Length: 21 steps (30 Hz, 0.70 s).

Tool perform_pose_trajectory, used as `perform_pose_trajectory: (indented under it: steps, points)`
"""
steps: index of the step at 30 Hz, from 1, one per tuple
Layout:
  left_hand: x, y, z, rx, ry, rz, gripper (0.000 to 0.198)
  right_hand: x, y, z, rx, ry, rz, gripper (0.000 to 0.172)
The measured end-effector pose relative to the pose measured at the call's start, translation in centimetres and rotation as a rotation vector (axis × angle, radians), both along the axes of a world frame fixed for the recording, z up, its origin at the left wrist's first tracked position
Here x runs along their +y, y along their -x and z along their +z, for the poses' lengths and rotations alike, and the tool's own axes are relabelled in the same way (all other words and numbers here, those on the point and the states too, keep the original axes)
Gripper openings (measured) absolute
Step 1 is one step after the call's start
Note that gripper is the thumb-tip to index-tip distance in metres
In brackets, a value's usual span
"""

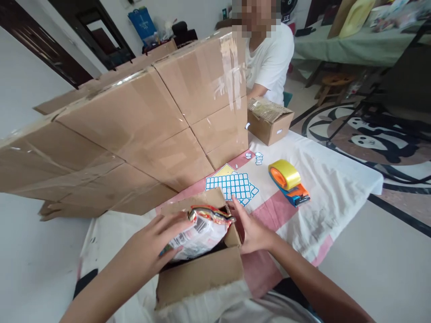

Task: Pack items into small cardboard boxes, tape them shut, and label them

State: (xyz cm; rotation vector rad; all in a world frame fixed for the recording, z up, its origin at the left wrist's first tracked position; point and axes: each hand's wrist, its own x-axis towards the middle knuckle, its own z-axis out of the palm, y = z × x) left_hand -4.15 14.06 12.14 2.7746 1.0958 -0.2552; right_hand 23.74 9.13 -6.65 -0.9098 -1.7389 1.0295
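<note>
A small cardboard box [202,273] stands open in front of me with its flaps spread. Partly inside it is a plastic snack bag [205,233], white with red edges and a barcode. My left hand [168,235] grips the bag's left side, fingers on top and thumb below. Against the box's right wall rests my right hand [251,226], its thumb and fingers apart; the far fingers are partly hidden behind the flap. Just beyond the box lie sheets of blue-bordered labels [230,185].
A tall cardboard partition [144,130] crosses the table. To the right lies a tape dispenser with yellow tape [286,175]. A closed carton [269,121] stands near a person in a white shirt [272,63]. Small loose labels [258,158] lie on the cloth [323,179].
</note>
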Motion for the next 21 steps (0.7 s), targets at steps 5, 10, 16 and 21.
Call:
perform_pose_trajectory:
  steps: [5, 10, 16, 21]
  points:
    - [-1.5, -2.8, -4.3, 0.220, 0.069, -0.095, 0.068, -0.3, 0.8, -0.6, -0.022, -0.031, 0.005, 0.148]
    - [-0.9, -3.8, -5.0, 0.003, 0.158, -0.137, 0.072, -0.3, 0.2, -0.8, 0.003, -0.052, 0.002, 0.143]
    - [-0.7, 4.6, -1.6, -0.307, -0.198, 0.213, 0.043, -0.1, -2.8, -0.6, 0.028, -0.177, -0.042, 0.113]
    - [-4.1, 10.9, -9.5, -0.782, -0.116, 0.420, 0.113, -0.1, -3.9, -0.1, 0.095, -0.222, -0.112, 0.081]
